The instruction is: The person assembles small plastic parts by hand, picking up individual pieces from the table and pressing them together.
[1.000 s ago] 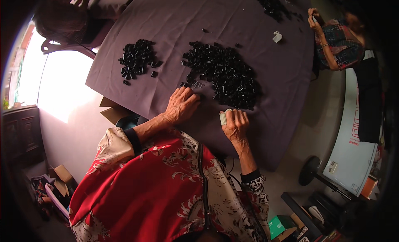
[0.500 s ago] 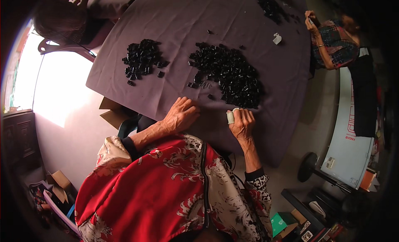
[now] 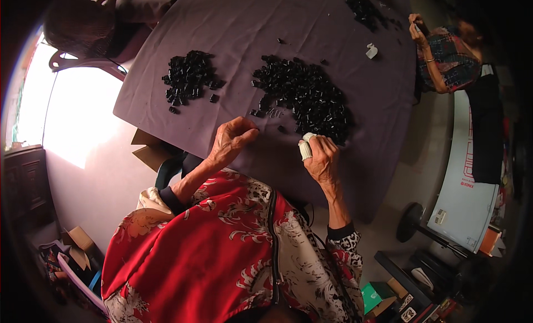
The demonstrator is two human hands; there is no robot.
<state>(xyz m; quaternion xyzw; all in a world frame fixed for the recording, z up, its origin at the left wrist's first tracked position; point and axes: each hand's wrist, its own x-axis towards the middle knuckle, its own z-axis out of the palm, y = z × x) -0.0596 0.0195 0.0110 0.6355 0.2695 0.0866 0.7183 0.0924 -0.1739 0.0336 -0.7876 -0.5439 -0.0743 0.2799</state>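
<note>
My left hand [image 3: 230, 141] is closed over the near part of the purple tablecloth [image 3: 233, 62], thumb and forefinger pressed together. A tiny dark bit shows at its fingertips, too small to name. My right hand [image 3: 322, 159] has curled fingers at the near edge of a large pile of small black plastic pieces [image 3: 311, 95]; what it holds, if anything, is hidden. Cream finger wraps [image 3: 305, 150] cover its thumb and a fingertip. Between my hands and the pile lie a loose black piece [image 3: 281, 129] and a few thin, shiny bits [image 3: 275, 112].
A smaller pile of black pieces [image 3: 189, 76] lies to the left. At the far right are another dark pile [image 3: 363, 12] and a white scrap [image 3: 372, 51]. A co-worker [image 3: 449, 56] sits at the right with raised hands; another person [image 3: 80, 29] is at the far left.
My left hand has moved up and slightly left, off the table's near edge, and its pinch now shows. My right hand has shifted a little forward to the large pile's edge.
</note>
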